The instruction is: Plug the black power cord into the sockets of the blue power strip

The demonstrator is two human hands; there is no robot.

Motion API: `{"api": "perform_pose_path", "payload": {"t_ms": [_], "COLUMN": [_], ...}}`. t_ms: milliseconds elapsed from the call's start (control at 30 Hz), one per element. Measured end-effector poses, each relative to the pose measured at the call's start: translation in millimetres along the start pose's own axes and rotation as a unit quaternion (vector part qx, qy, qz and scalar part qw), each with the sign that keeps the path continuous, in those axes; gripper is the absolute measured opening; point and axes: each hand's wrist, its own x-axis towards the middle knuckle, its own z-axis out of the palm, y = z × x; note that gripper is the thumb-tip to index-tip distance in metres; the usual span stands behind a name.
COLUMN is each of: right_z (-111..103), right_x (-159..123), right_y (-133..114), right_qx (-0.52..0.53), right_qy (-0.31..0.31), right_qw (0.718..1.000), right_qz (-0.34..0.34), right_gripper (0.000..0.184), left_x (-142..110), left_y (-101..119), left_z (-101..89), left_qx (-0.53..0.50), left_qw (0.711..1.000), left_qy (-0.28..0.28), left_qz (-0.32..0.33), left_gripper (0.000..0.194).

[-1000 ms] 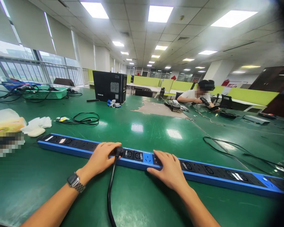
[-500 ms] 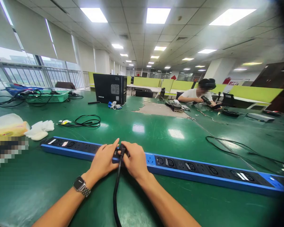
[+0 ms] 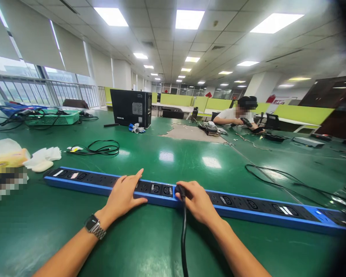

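Observation:
A long blue and black power strip point(image 3: 158, 198) lies across the green table. My left hand point(image 3: 125, 194) grips it left of the middle, thumb at the front edge and fingers over the socket face. In my right hand point(image 3: 197, 200) is a black power plug point(image 3: 180, 189), pinched over the strip's blue middle section. Its thick cable point(image 3: 184, 234) runs down toward me. Whether the plug's pins touch a socket cannot be seen. Between my hands several sockets show. A small light glows near the strip's right end.
Beyond the strip lie a coiled black cable point(image 3: 102, 148), a computer tower point(image 3: 129, 108) and blue-white gloves point(image 3: 136, 128). At the left are a green basket point(image 3: 53, 118) and white tissues point(image 3: 44, 157). Loose cables point(image 3: 273, 179) lie right. A person point(image 3: 242, 113) works across the table.
My right hand has moved right along the strip with the plug, away from my left hand, uncovering sockets between them. My left hand stays on the strip. The view has shifted slightly.

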Motion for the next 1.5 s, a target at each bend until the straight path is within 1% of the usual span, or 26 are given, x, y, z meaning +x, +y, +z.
{"api": "perform_pose_path", "payload": {"t_ms": [100,167,200,267,300,333,367,433,500,533,567,633,700,767,833,900,933,1033,1133,1200,1267,1300,1367,1433,1500], "right_z": [1,-1,-3,-5,-6,-7,-7,-6,-4,-3,-2,-1,-1,-1,-1,-1,-1,-1,-4,-7,-8,-7,0,12,30], "right_x": [0,-2,-3,-7,-9,-10,-11,-13,-13,-13,-13,-13,-13,-14,-13,-13,-13,-12,-10,-6,0,5,15,25,34], "right_y": [-7,-8,-8,-7,-6,-6,-6,-6,-5,-5,-4,-3,-2,-2,-3,-4,-4,-5,-4,-6,-13,-18,-33,-51,-68], "right_qx": [-0.001,0.006,-0.001,-0.04,-0.066,-0.091,-0.113,-0.146,-0.167,-0.172,-0.174,-0.174,-0.174,-0.173,-0.172,-0.172,-0.171,-0.168,-0.151,-0.118,-0.074,-0.054,-0.025,-0.011,-0.008], "right_qy": [-0.007,-0.014,-0.015,-0.013,-0.013,-0.014,-0.018,-0.029,-0.029,-0.026,-0.023,-0.021,-0.02,-0.022,-0.023,-0.023,-0.022,-0.024,-0.036,-0.05,-0.063,-0.069,-0.074,-0.076,-0.078], "right_qw": [1.0,1.0,1.0,0.999,0.997,0.994,0.991,0.987,0.984,0.984,0.983,0.983,0.983,0.983,0.983,0.983,0.983,0.983,0.985,0.988,0.991,0.992,0.994,0.996,0.997], "right_qz": [0.006,-0.005,-0.007,0.016,0.035,0.052,0.063,0.059,0.05,0.048,0.048,0.048,0.051,0.058,0.063,0.065,0.066,0.07,0.081,0.089,0.091,0.088,0.07,0.042,0.017], "right_gripper": [0.032,0.037,0.044,0.067,0.077,0.081,0.08,0.067,0.057,0.056,0.057,0.062,0.068,0.07,0.069,0.069,0.068,0.068,0.066,0.061,0.057,0.056,0.054,0.053,0.056], "left_x": [1,2,3,8,11,15,20,30,38,41,42,41,34,25,15,6,3,0,1,1,-1,-3,-6,-8,-9], "left_y": [3,13,20,40,52,64,76,96,108,110,109,98,76,48,22,6,2,4,10,11,9,8,5,4,3], "left_z": [-1.8,-1.2,0.3,6.2,10.6,15.5,20.7,29.6,33.6,32.9,30.3,20.7,8.0,-3.7,-11.4,-14.1,-13.9,-9.8,-4.6,-1.8,0.6,1.8,4.2,6.2,7.6], "left_qx": [-0.027,-0.065,-0.088,-0.131,-0.15,-0.165,-0.175,-0.185,-0.194,-0.199,-0.204,-0.203,-0.192,-0.182,-0.177,-0.179,-0.181,-0.183,-0.154,-0.126,-0.094,-0.079,-0.058,-0.051,-0.047], "left_qw": [1.0,0.998,0.996,0.99,0.987,0.983,0.981,0.979,0.979,0.978,0.977,0.974,0.972,0.971,0.972,0.976,0.977,0.98,0.987,0.991,0.995,0.996,0.996,0.996,0.997], "left_qy": [-0.006,-0.004,-0.003,-0.002,-0.005,-0.008,-0.011,-0.011,0.009,0.028,0.049,0.092,0.127,0.153,0.145,0.112,0.097,0.077,0.052,0.034,0.033,0.041,0.059,0.063,0.054], "left_qz": [-0.002,0.008,0.017,0.045,0.061,0.075,0.085,0.082,0.059,0.049,0.044,0.047,0.034,-0.012,-0.054,-0.058,-0.051,-0.022,0.002,0.007,0.003,-0.004,-0.022,-0.03,-0.027], "left_gripper": [0.091,0.078,0.071,0.059,0.055,0.054,0.052,0.047,0.041,0.04,0.04,0.042,0.041,0.036,0.032,0.03,0.029,0.028,0.029,0.029,0.032,0.036,0.055,0.076,0.085]}}
